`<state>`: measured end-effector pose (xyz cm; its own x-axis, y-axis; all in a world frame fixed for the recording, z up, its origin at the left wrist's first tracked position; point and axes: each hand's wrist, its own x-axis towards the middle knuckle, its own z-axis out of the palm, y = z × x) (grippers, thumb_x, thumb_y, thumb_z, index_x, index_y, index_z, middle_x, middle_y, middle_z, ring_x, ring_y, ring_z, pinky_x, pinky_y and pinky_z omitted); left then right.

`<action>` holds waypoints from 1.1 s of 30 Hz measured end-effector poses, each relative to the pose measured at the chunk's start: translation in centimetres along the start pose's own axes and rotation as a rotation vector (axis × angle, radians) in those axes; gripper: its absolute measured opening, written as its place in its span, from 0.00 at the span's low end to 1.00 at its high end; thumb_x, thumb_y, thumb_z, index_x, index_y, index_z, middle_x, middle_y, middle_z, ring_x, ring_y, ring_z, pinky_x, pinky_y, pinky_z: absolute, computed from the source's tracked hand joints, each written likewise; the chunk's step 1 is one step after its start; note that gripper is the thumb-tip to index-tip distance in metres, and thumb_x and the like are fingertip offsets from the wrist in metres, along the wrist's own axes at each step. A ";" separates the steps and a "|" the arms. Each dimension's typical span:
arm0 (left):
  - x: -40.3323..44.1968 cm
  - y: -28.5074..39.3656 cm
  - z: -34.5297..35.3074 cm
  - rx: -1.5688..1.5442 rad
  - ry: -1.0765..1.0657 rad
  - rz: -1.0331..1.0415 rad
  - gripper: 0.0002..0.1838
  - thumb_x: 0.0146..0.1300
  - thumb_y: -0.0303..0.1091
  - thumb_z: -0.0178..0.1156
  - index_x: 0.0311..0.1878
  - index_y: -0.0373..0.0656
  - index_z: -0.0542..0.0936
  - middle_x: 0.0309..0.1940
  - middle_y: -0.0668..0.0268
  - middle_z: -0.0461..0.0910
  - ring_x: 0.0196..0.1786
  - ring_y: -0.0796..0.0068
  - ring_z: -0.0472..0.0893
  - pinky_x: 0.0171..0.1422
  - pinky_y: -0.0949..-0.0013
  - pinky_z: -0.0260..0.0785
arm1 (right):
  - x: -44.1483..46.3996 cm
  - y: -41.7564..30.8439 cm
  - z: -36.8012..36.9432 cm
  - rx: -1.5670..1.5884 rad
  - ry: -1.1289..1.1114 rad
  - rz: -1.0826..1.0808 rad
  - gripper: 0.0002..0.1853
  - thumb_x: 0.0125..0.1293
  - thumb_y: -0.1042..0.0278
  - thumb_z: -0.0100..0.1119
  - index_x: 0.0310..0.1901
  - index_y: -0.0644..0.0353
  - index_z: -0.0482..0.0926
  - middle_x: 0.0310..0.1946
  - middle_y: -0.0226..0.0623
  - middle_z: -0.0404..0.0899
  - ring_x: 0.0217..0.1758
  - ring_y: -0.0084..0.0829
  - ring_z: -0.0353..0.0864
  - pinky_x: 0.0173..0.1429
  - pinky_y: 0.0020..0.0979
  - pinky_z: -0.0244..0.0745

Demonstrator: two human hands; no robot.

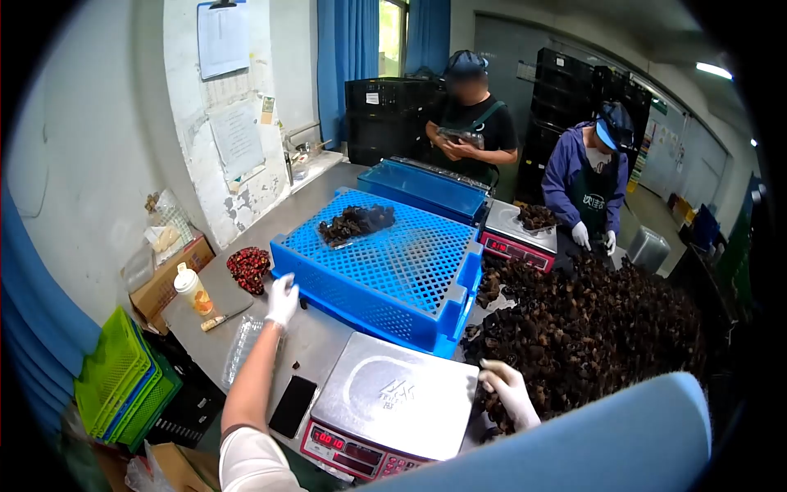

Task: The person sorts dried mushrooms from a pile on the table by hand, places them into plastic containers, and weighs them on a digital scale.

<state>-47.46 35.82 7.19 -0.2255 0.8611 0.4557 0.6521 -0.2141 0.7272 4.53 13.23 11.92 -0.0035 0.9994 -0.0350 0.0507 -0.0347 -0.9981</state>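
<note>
My left hand (281, 300), in a white glove, is beside the near left corner of a blue plastic crate (385, 287). Its fingers are loosely bent and apart, with nothing visible in them. On the crate's lattice top sits a clear tray of dark wood ear mushrooms (357, 225). My right hand (508, 391), also gloved, hovers at the right edge of a digital scale (393, 392), beside a large heap of the same mushrooms (590, 328). Its fingers are apart and hold nothing I can see. The scale's bare metal plate carries no tray, and its red display is lit.
Clear empty trays (243, 353), a phone (293, 406), a red patterned bundle (248, 269) and a white bottle (193, 289) lie left. Across the table stand two co-workers (484, 123) (592, 176), near a second scale (520, 234). A blurred blue shape (607, 435) covers the lower right.
</note>
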 end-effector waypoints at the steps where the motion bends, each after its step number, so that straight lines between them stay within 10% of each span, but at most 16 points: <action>1: -2.1 -1.7 -1.7 0.140 -0.015 0.029 0.21 0.64 0.34 0.62 0.59 0.38 0.78 0.54 0.51 0.78 0.54 0.54 0.79 0.60 0.59 0.73 | -2.0 0.7 -1.0 0.019 0.044 0.019 0.16 0.71 0.74 0.57 0.58 0.69 0.78 0.38 0.33 0.85 0.33 0.17 0.75 0.40 0.20 0.72; 6: -14.0 -4.2 -7.8 0.664 0.027 -0.041 0.24 0.60 0.41 0.66 0.56 0.38 0.79 0.54 0.47 0.77 0.56 0.47 0.77 0.63 0.56 0.70 | -10.5 4.7 -4.4 0.077 0.292 0.185 0.14 0.70 0.78 0.54 0.54 0.68 0.80 0.36 0.34 0.85 0.32 0.18 0.76 0.38 0.20 0.72; 12: -18.1 -6.5 -8.2 0.329 0.024 -0.261 0.08 0.56 0.35 0.67 0.31 0.40 0.85 0.26 0.54 0.84 0.33 0.54 0.85 0.41 0.56 0.76 | -15.9 8.6 -4.2 0.137 0.384 0.295 0.14 0.70 0.76 0.55 0.54 0.68 0.80 0.37 0.34 0.85 0.33 0.18 0.78 0.40 0.20 0.73; 24: -16.1 -11.7 -7.9 0.415 0.123 -0.302 0.11 0.61 0.31 0.55 0.31 0.32 0.82 0.25 0.53 0.82 0.29 0.58 0.79 0.41 0.56 0.72 | -22.0 7.0 -1.1 0.030 0.330 0.274 0.14 0.71 0.70 0.57 0.54 0.62 0.81 0.38 0.30 0.85 0.39 0.17 0.79 0.43 0.22 0.75; 27: -14.5 -10.7 -9.3 0.677 0.305 -0.053 0.12 0.69 0.30 0.48 0.46 0.33 0.76 0.41 0.46 0.80 0.47 0.47 0.79 0.56 0.55 0.68 | -23.7 10.0 0.3 -0.058 0.200 0.329 0.16 0.71 0.67 0.57 0.56 0.64 0.80 0.42 0.34 0.86 0.46 0.21 0.82 0.55 0.25 0.76; 33: -20.1 3.8 -9.1 0.476 0.072 0.346 0.06 0.68 0.24 0.52 0.45 0.36 0.76 0.40 0.53 0.77 0.44 0.53 0.77 0.53 0.56 0.69 | -22.6 9.6 -0.4 -0.515 0.333 -0.012 0.12 0.63 0.71 0.60 0.48 0.63 0.81 0.40 0.40 0.83 0.46 0.38 0.81 0.54 0.36 0.75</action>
<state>-47.06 13.53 5.49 0.0205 0.7410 0.6712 0.9456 -0.2324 0.2276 5.48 -9.69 3.16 0.3011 0.9505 0.0770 0.5292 -0.0993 -0.8427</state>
